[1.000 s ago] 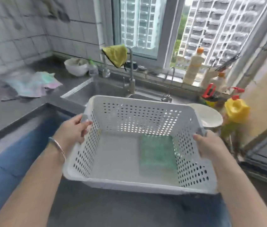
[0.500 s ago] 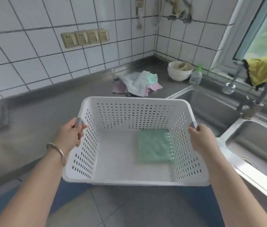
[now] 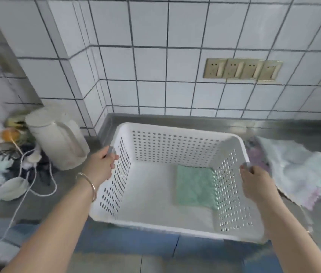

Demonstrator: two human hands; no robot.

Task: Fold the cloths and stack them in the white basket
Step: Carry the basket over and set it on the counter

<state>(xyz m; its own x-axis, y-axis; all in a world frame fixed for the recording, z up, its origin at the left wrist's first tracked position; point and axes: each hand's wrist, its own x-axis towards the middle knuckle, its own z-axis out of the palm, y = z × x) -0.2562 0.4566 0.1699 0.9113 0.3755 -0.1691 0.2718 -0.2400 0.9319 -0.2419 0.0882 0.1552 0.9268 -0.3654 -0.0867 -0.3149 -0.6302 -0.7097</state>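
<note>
A white perforated basket is held over the front edge of the steel counter. My left hand grips its left rim handle and my right hand grips its right rim handle. One folded green cloth lies flat on the basket floor, toward the right side. A loose pile of white, pink and mint cloths lies on the counter just right of the basket.
A white kettle stands left of the basket, with a white cord and blurred clutter further left. The tiled wall with a row of sockets rises behind the steel counter.
I have turned left with the basket in both hands, from the sink and window to the tiled wall; the cloth pile now lies to its right and a kettle appears at left.
</note>
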